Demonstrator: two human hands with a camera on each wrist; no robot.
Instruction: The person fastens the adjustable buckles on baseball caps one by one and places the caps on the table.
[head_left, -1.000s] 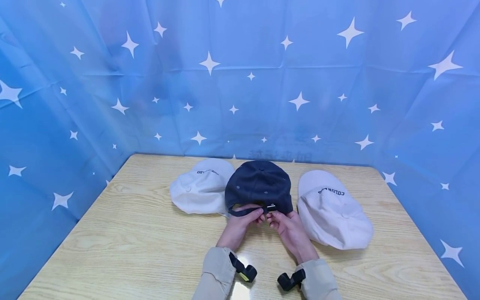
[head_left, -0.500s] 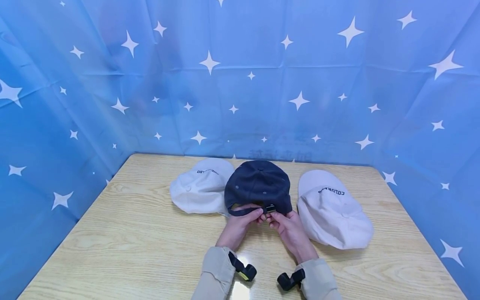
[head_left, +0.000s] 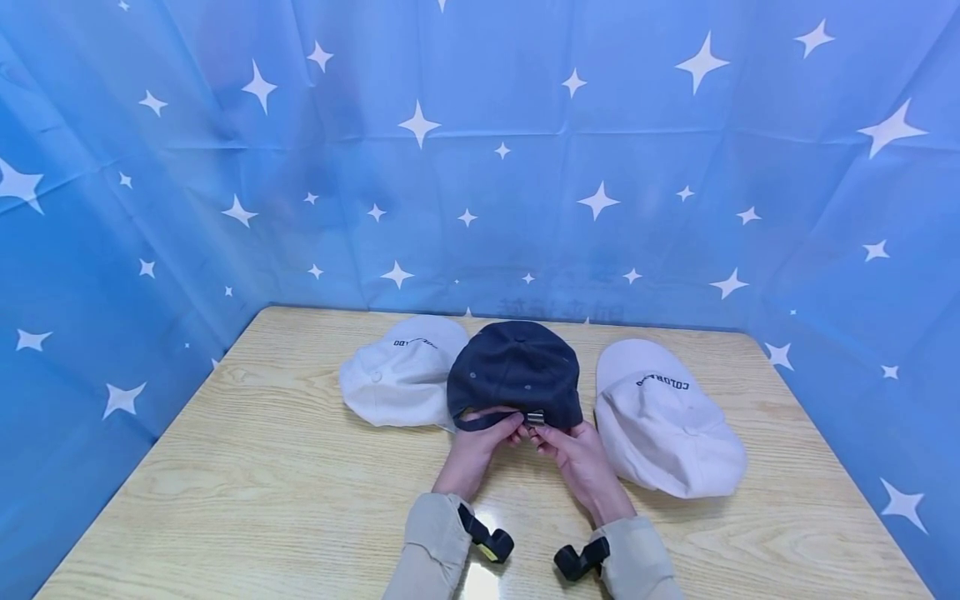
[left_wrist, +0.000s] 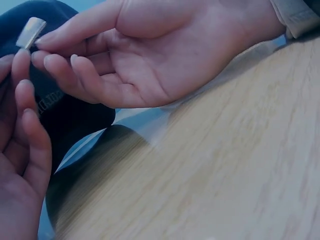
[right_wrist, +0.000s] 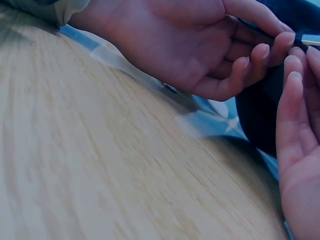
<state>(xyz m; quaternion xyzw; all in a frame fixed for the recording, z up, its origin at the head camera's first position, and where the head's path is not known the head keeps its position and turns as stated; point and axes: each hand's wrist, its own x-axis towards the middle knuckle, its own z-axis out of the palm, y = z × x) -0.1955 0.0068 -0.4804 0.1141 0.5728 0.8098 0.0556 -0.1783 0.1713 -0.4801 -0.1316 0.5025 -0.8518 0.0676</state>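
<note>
A dark navy baseball cap (head_left: 517, 367) sits at the middle of the head view, its back opening and strap facing me. My left hand (head_left: 475, 457) pinches the strap (head_left: 480, 423) between thumb and fingers, just left of the metal buckle (head_left: 536, 418). On the buckle's other side, my right hand (head_left: 583, 468) pinches the strap end with thumb and index finger. The silver buckle (left_wrist: 31, 33) shows between the fingertips in the left wrist view. In the right wrist view, the buckle (right_wrist: 311, 40) is cut off at the edge. The cap's front is hidden in the head view.
A white cap (head_left: 405, 379) lies left of the navy one, partly behind it. Another white cap (head_left: 667, 425), with dark lettering on its brim, lies close to my right hand. All are on a wooden table (head_left: 262, 467) before a blue starred curtain (head_left: 480, 167).
The navy cap has shifted very slightly left along with both fingertips. The buckle has tilted, and more of its silver face shows. The white caps have not moved.
</note>
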